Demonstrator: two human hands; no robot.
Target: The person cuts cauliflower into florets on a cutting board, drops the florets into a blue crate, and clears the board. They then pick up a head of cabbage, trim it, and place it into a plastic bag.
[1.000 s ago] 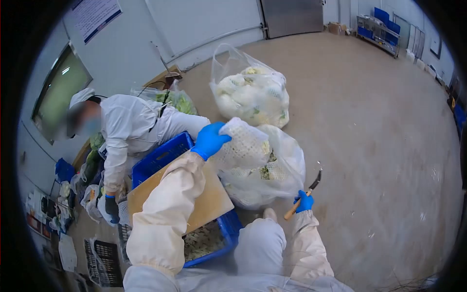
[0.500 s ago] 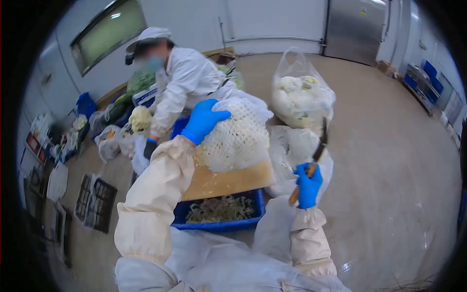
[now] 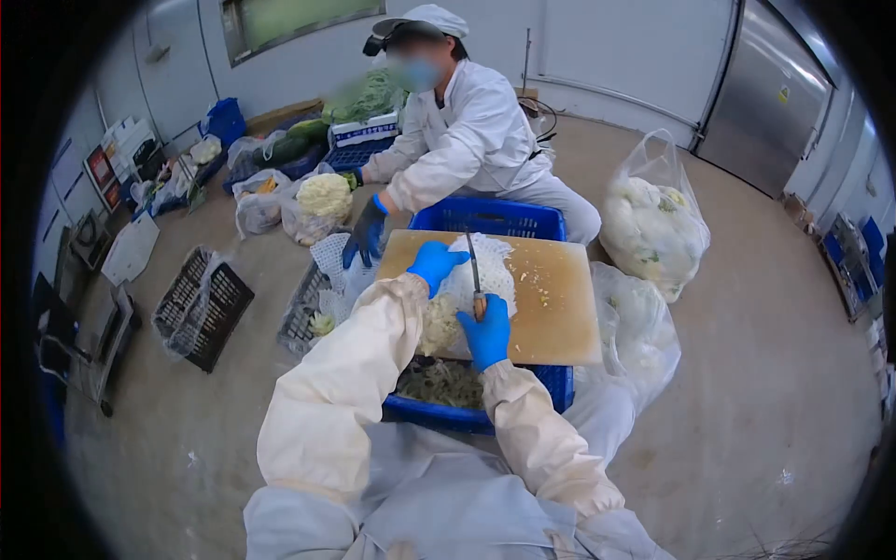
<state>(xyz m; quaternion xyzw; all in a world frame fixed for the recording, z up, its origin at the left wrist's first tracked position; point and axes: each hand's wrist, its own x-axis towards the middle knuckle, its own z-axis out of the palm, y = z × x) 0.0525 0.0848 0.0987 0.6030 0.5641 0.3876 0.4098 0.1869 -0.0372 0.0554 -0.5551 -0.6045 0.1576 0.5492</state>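
My left hand point(image 3: 437, 267), in a blue glove, is closed on the white foam net point(image 3: 495, 271) round a cauliflower point(image 3: 439, 322) at the left part of the cutting board point(image 3: 565, 308). In my right hand point(image 3: 487, 334), also gloved in blue, is the wooden handle of a knife point(image 3: 474, 266). Its blade points away from me, over the net. Beneath the board stands a blue crate point(image 3: 448, 416) with leaf trimmings in it.
Across the board a co-worker point(image 3: 476, 131) in white leans toward a dark crate point(image 3: 301, 313) at left. Bagged cauliflowers point(image 3: 653, 224) stand at right, with another bag point(image 3: 639, 331) nearer. A black crate point(image 3: 201, 308) lies at far left.
The netted cauliflower has come down onto the board with my left hand. My right hand has brought the knife inward, over the net. The view has shifted left, and the co-worker's head is raised.
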